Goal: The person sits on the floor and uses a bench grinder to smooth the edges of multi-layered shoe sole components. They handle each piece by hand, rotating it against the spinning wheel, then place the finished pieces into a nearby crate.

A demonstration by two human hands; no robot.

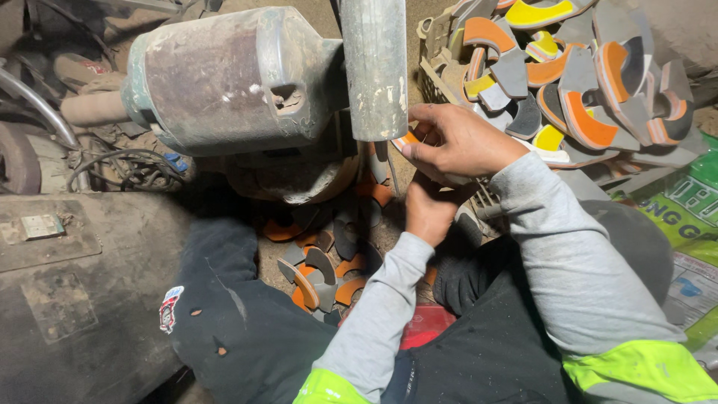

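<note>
Grey-and-orange foam cut-outs lay everywhere about the two hands. The right hand (456, 142) was raised beside a grimy metal post (374, 67), its fingers curled and its fingertips pinched on a small orange-and-white piece (406, 140) held just against the lower end of that post. The left hand (428, 211) sat right beneath it, fingers closed upward, touching the underside of the right hand; what it gripped, if anything, could not be told, since the right hand covered it. Both sleeves were grey with bright yellow-green cuffs higher up.

Left of the post stood a bulky, dust-caked motor housing (224, 78), with tangled cables (123, 168) beyond it. On the floor (389, 239) below the hands, between the person's dark-trousered knees, lay a loose heap of cut pieces (321, 273), orange, grey and curved. Behind the right hand, a basket (434, 75) overflowed with more shapes (583, 82) in grey, orange and yellow. A green printed sack (680, 217) lay at the right edge.
</note>
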